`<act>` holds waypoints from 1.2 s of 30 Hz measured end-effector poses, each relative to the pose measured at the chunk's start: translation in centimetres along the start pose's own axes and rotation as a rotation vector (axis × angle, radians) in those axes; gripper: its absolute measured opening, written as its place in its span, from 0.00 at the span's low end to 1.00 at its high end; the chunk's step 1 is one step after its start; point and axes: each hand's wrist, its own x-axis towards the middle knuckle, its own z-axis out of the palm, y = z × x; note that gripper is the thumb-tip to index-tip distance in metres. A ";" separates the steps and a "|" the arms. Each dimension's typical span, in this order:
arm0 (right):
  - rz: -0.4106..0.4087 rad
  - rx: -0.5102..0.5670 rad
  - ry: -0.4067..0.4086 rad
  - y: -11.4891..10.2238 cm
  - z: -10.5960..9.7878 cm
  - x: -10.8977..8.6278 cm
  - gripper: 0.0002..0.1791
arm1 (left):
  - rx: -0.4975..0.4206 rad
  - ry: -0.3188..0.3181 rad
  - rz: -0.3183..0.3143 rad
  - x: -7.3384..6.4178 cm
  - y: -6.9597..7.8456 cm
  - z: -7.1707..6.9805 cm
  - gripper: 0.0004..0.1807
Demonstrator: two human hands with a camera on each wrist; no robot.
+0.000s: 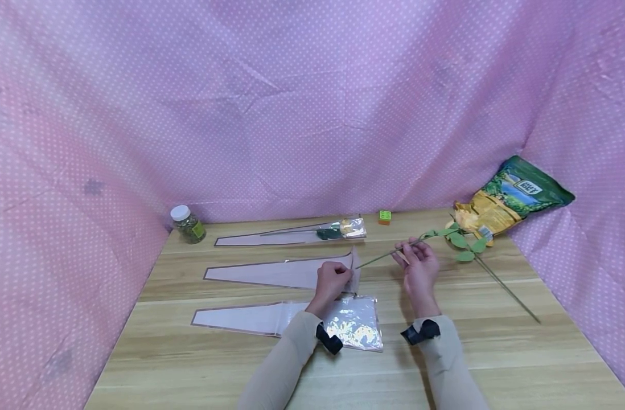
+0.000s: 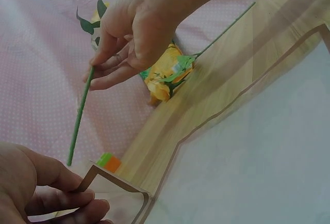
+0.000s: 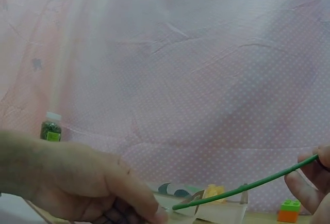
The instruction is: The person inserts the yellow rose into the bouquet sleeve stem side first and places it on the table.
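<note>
My left hand pinches the wide, raised end of the middle flower sleeve, a tapered pale sleeve with a brown border. A green-stemmed artificial rose is held by its stem in my right hand. The bare tip of that stem points left, right at the sleeve's lifted mouth, while its leaves and yellow bloom trail behind the right hand. In the left wrist view the fingers of the left hand grip a corner of the sleeve.
Nearest me lies another sleeve with a shiny clear end. At the back, one sleeve contains a rose. A second yellow rose lies at right by a green-yellow bag. A toy block and lidded jar stand at the back.
</note>
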 end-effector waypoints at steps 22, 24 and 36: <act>-0.104 -0.209 0.001 1.8 0.4 -0.8 0.10 | 0.013 0.016 0.056 -0.1 0.1 0.2 0.07; -0.097 -0.221 0.003 2.0 0.4 -0.9 0.10 | 0.011 0.017 0.066 0.0 0.2 0.2 0.07; -0.063 -0.222 -0.010 3.7 -0.1 -1.0 0.09 | -0.009 -0.035 0.089 0.4 0.3 0.3 0.08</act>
